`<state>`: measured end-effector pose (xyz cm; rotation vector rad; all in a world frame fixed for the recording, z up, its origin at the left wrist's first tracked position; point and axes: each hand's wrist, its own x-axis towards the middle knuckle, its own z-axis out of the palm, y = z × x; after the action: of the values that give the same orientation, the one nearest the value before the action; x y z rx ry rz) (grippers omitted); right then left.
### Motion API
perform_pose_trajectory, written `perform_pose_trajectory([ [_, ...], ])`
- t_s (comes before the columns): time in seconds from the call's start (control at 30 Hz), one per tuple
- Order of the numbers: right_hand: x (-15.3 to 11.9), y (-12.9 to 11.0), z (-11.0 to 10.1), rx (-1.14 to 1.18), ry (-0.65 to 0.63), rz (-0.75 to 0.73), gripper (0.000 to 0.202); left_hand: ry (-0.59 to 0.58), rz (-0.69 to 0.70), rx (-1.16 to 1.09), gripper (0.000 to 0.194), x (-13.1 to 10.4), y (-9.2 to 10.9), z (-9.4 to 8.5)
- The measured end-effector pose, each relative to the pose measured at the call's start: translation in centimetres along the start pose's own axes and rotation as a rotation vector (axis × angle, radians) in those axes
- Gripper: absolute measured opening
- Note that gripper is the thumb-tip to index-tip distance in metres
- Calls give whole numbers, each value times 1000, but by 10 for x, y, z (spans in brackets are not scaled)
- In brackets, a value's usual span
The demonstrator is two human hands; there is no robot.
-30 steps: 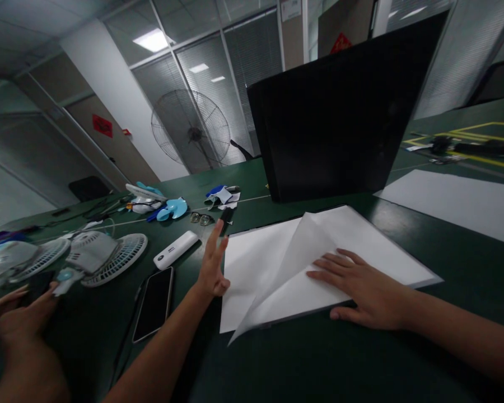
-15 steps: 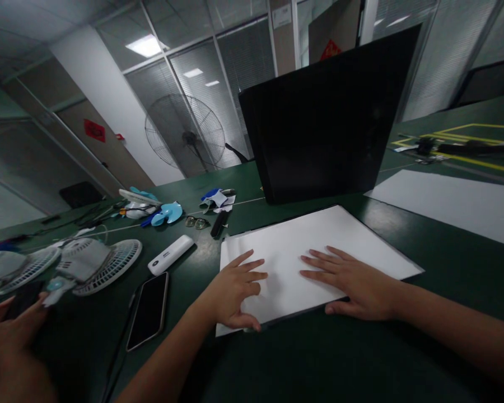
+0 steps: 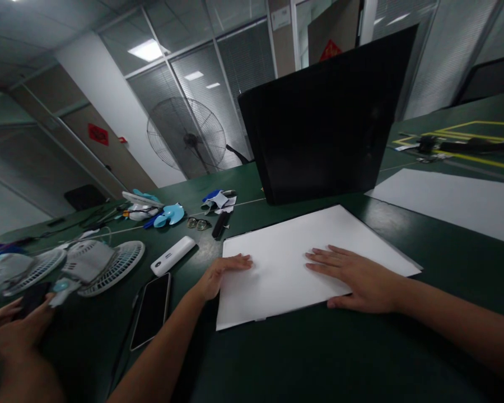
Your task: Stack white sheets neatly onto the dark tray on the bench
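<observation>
A large white sheet of paper [image 3: 277,277] lies on the dark green table, with a thin dark edge showing beneath it at the back and front. My left hand [image 3: 224,273] is at the sheet's left edge, turned on its side, its fingers stretched over the paper and holding nothing. On the right part of the sheet, my right hand [image 3: 357,280] rests flat, fingers extended and thumb apart at the near edge. Neither hand grips anything.
Behind the sheet stands a large black panel [image 3: 327,123]. To the left are a phone [image 3: 152,310], a white power bank [image 3: 173,256], glasses [image 3: 199,224] and small white fans [image 3: 124,268]. Another person's hands [image 3: 25,324] hold a dark phone. More white paper [image 3: 449,201] lies right.
My left hand has slid left and up to the sheet's left edge and turned from spread flat onto its side. The front left corner now lies flatter. My right hand has barely moved.
</observation>
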<state>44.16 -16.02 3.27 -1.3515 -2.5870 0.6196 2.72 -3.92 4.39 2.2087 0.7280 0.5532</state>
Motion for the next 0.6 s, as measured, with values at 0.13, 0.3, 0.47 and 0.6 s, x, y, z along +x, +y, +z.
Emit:
perform_pose_trajectory([
  [0.13, 1, 1, 3, -16, 10, 6, 90, 57, -5, 89, 86, 3, -11, 1],
  [0.3, 1, 5, 4, -1, 32, 59, 92, 130, 2, 267, 43, 4, -29, 3],
  [0.47, 0, 1, 4, -1, 50, 77, 102, 212, -85, 388, 35, 4, -43, 4],
  [0.6, -7, 15, -5, 1, 69, 109, 85, 231, -158, 433, 41, 4, -47, 2],
])
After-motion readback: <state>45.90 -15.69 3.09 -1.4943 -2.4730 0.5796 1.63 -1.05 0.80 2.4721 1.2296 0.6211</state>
